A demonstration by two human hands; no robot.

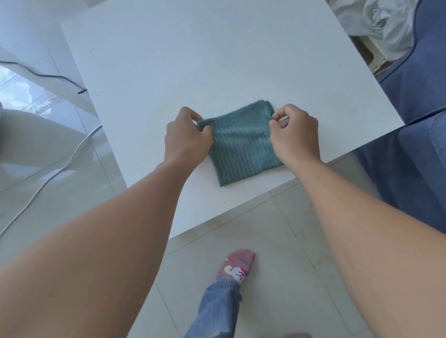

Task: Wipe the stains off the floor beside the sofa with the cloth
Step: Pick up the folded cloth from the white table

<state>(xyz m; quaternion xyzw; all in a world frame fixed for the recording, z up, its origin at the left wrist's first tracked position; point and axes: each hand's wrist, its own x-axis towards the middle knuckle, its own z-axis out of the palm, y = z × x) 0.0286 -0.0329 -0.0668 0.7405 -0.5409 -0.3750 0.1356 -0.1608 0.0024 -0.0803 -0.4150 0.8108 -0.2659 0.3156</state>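
A folded teal ribbed cloth (240, 144) lies flat on the white table (197, 51), close to its near edge. My left hand (187, 137) pinches the cloth's far left corner between thumb and fingers. My right hand (295, 132) pinches its far right edge the same way. Both forearms reach in from the bottom of the view. The blue sofa (423, 122) stands to the right of the table. Pale tiled floor (290, 237) lies between the table and the sofa, with faint yellowish marks on it.
My feet in pink patterned socks (236, 266) stand on the tiles below the table edge. A white cable (48, 180) and a black cable (40, 75) run over the glossy floor at left. White bags (374, 19) lie at the far right by the sofa.
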